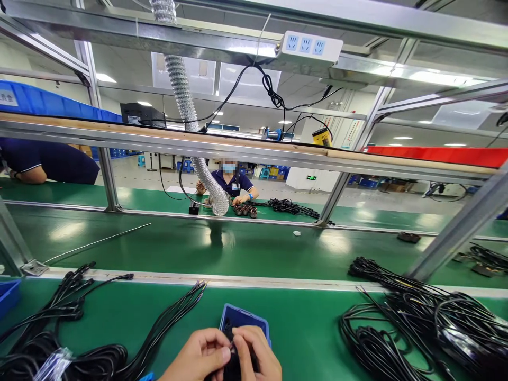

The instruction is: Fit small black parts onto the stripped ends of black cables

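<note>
Near the front edge of the green bench, my left hand (204, 353) and my right hand (256, 353) meet with thumbs and fingertips pinched together. Between them is something small and dark, mostly hidden by the fingers, so its kind cannot be made out. A small blue plastic bin (248, 319) stands just beyond the hands, with dark contents partly covered by them. To the left lies a bundle of black cables (162, 325), its thin stripped wire ends pointing toward the back. Coiled black cables (377, 349) lie to the right of my right hand.
A metal frame post (460, 222) slants up at right. Across the bench runs a shelf rail (254, 145), with a power strip (311, 47) above. A flexible silver duct (186, 100) hangs down. A co-worker (234, 182) sits opposite; another person's arm (35, 164) shows at left.
</note>
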A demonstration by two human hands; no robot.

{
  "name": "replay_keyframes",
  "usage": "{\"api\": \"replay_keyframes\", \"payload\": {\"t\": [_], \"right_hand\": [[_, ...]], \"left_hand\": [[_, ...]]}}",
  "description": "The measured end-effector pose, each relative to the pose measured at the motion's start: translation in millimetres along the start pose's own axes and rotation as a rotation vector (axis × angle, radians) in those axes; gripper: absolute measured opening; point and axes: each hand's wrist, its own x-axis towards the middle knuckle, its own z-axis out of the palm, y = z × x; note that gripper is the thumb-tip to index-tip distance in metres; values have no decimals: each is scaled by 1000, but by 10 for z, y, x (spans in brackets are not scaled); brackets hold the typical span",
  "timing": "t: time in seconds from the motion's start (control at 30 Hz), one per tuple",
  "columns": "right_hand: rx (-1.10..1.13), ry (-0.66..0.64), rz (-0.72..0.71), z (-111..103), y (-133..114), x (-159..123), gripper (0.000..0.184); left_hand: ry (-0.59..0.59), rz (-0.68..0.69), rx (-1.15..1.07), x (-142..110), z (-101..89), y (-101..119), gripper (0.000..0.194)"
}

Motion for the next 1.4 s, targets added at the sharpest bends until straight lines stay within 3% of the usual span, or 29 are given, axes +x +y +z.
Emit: {"api": "replay_keyframes", "payload": {"t": [0.2,0.33,0.47,0.77,1.07,1.27,1.4], "right_hand": [[28,-284,-32,-252,15,208,19],[14,-246,20,-240,-38,206,27],[-10,-300,-16,-241,-54,213,22],[-29,-281,-38,-252,-59,210,22],[-6,-567,-148,-378,-149,385,23],[17,-465,-76,-313,-75,275,10],[-10,-546,-106,-271,-56,229,17]], "left_hand": [[35,-39,-10,-37,-3,39,47],[64,-58,-1,-63,29,89,42],[90,-60,-6,-84,57,132,42],[94,-57,1,-104,70,160,40],[123,-36,57,-120,81,191,41],[86,44,-26,-165,83,213,30],[91,74,14,-176,78,167,35]]}}
